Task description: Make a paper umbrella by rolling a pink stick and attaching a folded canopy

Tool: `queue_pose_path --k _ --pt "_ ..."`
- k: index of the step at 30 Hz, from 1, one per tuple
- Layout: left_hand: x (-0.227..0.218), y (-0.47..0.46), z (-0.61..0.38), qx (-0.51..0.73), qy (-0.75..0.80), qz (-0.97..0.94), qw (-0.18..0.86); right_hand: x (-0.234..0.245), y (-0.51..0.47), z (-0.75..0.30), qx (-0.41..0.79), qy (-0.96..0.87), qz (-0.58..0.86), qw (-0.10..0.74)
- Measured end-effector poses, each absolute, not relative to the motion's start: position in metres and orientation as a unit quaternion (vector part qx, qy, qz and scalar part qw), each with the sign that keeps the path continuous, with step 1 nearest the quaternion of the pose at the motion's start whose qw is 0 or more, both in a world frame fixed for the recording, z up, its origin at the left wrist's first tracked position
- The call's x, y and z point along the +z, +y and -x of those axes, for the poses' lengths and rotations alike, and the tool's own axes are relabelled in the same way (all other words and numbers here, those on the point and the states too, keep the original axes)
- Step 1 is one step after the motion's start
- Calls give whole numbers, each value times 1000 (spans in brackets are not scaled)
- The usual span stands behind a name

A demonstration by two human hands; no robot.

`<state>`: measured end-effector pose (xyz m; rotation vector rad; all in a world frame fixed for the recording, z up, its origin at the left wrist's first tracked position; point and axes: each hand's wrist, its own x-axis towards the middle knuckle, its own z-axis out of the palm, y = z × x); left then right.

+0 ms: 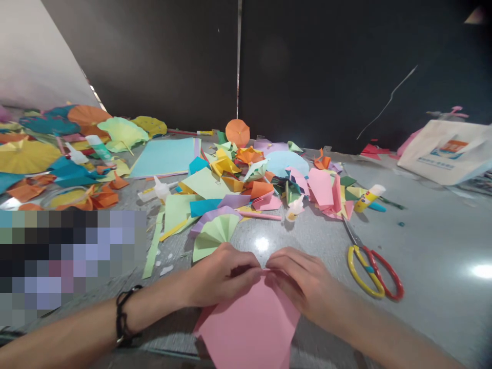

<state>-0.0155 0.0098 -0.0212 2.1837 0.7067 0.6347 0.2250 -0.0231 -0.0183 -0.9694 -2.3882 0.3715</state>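
A pink sheet of paper (249, 323) lies on the grey table (434, 256) right in front of me. My left hand (221, 277) and my right hand (300, 279) meet at its far corner, fingertips pinching the paper's top edge from both sides. A black bracelet (123, 315) circles my left wrist. Just beyond my left hand lies a light green pleated paper fan (213, 233).
Scissors with a yellow and a red handle (371, 266) lie right of my right hand. A heap of coloured paper scraps and folded shapes (246, 174) covers the middle, with glue bottles (369, 197) among them. Paper umbrellas (88, 120) pile at far left; a white bag (446, 151) at right.
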Motion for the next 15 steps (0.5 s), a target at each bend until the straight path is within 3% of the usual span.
queue_pose_path --k 4,15 --pt "-22 10 16 227 265 -869 351 -21 -24 -226 114 -885 346 290" --pt "-24 8 15 251 238 -867 358 -20 -28 -224 77 -903 341 248"
